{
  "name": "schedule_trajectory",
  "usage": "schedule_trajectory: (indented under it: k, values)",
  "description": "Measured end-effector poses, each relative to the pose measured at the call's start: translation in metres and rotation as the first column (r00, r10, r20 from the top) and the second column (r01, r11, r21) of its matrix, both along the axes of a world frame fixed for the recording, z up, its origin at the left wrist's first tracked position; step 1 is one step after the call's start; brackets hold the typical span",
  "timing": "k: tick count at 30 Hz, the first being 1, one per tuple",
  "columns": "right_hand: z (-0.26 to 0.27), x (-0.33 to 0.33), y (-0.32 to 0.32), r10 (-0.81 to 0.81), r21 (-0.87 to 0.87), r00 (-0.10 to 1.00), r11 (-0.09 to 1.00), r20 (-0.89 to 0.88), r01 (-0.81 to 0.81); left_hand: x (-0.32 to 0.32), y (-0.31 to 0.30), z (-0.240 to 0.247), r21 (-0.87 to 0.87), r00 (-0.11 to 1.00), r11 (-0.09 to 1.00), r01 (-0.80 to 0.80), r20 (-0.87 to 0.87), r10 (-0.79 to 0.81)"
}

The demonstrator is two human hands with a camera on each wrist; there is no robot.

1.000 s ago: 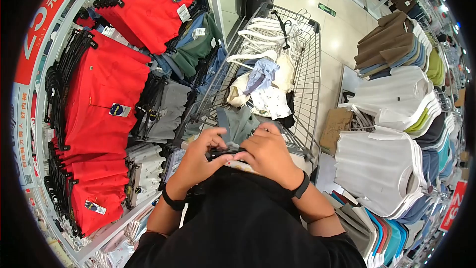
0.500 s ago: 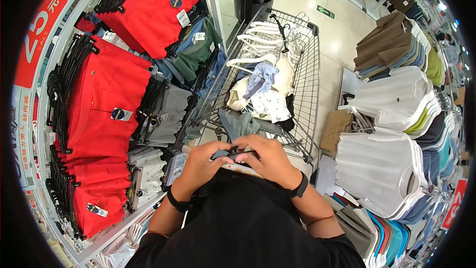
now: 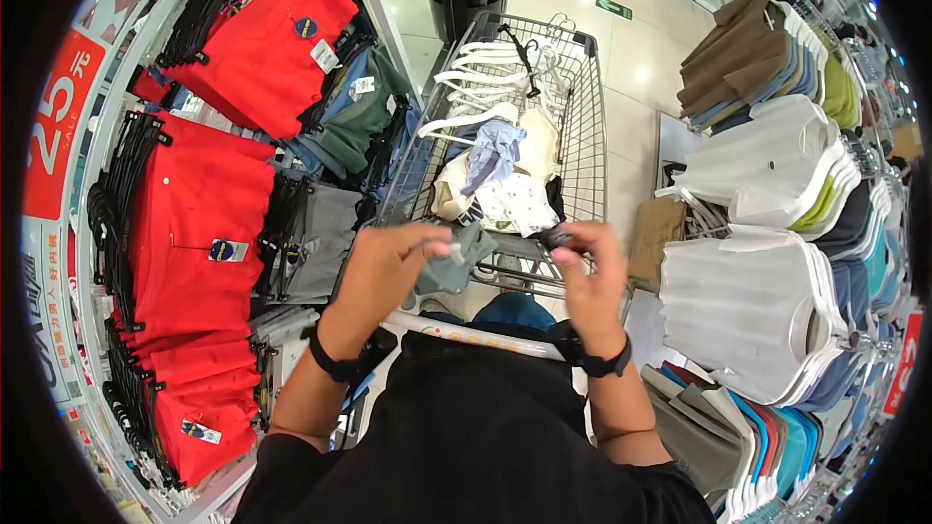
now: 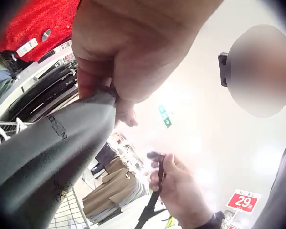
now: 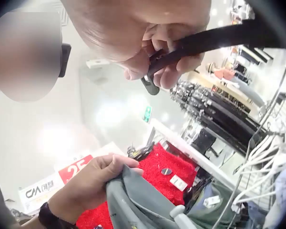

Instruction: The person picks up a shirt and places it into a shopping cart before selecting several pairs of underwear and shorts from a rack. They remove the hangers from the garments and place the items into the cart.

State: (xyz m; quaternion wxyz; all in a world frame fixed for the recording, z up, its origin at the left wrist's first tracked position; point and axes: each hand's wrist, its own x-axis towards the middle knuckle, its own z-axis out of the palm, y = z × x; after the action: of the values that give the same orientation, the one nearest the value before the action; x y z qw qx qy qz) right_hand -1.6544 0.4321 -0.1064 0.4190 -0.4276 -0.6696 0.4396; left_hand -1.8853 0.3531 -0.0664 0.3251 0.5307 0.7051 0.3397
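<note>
My left hand (image 3: pixel 383 267) pinches the top edge of a grey-green garment (image 4: pixel 62 148), which hangs down over the near end of the cart. Small dark lettering shows on its cloth in the left wrist view. In my right hand (image 3: pixel 594 272) is a black hanger (image 5: pixel 214 40), gripped near its end, where a clip shows. The hands are apart, with the cart handle (image 3: pixel 466 332) below them. Farther into the shopping cart (image 3: pixel 594 107) lie a light blue garment (image 3: pixel 497 150) and a white patterned garment (image 3: pixel 515 202).
Several white hangers (image 3: pixel 485 63) fill the cart's far end, near another black hanger (image 3: pixel 529 58). Racks of red garments (image 3: pixel 199 204) on black hangers stand close on the left. White shirts (image 3: pixel 743 306) hang on the right, beside a cardboard box (image 3: pixel 660 238).
Both hands were together at the hanger and the garment's top. They have moved apart: the garment is in the left hand, the black hanger in the right. The head view has shifted slightly.
</note>
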Motion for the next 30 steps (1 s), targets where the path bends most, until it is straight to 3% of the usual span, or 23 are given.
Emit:
schedule_trajectory:
  k: [3,6,9,13,16,19,22,25,28,30]
  values:
    - [-0.005,0.024,0.010,-0.112,-0.054,0.989,0.993,-0.093,0.107,-0.005,0.034,0.024,0.136,0.999,0.990,-0.025,-0.017,0.027]
    - [-0.004,0.041,0.012,-0.113,0.027,0.993,0.993,-0.020,0.113,-0.006,0.062,0.056,0.155,0.996,0.984,-0.088,0.039,0.083]
    - [0.001,0.051,0.011,-0.195,0.137,0.979,0.973,0.060,0.185,-0.012,0.085,0.037,0.336,0.990,0.941,-0.047,0.141,-0.001]
    - [0.011,0.074,0.012,-0.319,0.202,0.929,0.938,0.188,0.281,-0.018,0.059,-0.009,-0.053,0.999,0.999,0.008,0.039,-0.006]
    - [0.015,0.076,0.021,-0.386,-0.011,0.914,0.922,-0.129,0.388,-0.034,0.008,-0.057,-0.275,0.982,0.947,0.165,-0.042,-0.183]
    - [0.018,0.067,0.033,-0.408,-0.063,0.893,0.913,-0.191,0.404,-0.045,-0.051,-0.088,-0.426,0.977,0.898,0.114,-0.113,-0.178]
    - [0.016,0.052,0.045,-0.400,-0.006,0.871,0.910,-0.285,0.415,-0.058,-0.109,-0.119,-0.416,0.958,0.908,-0.051,-0.278,-0.074]
    - [0.008,0.033,0.065,-0.388,0.059,0.848,0.898,-0.360,0.436,-0.055,-0.134,-0.121,-0.230,0.934,0.973,0.011,-0.344,-0.091]
    - [-0.025,0.008,0.107,-0.359,0.160,0.884,0.894,-0.300,0.418,-0.042,-0.140,-0.125,-0.204,0.893,0.977,-0.054,-0.448,-0.045]
    - [-0.047,-0.008,0.129,-0.310,0.271,0.936,0.927,0.164,0.259,-0.037,-0.139,-0.127,-0.133,0.865,0.990,-0.053,-0.501,-0.021]
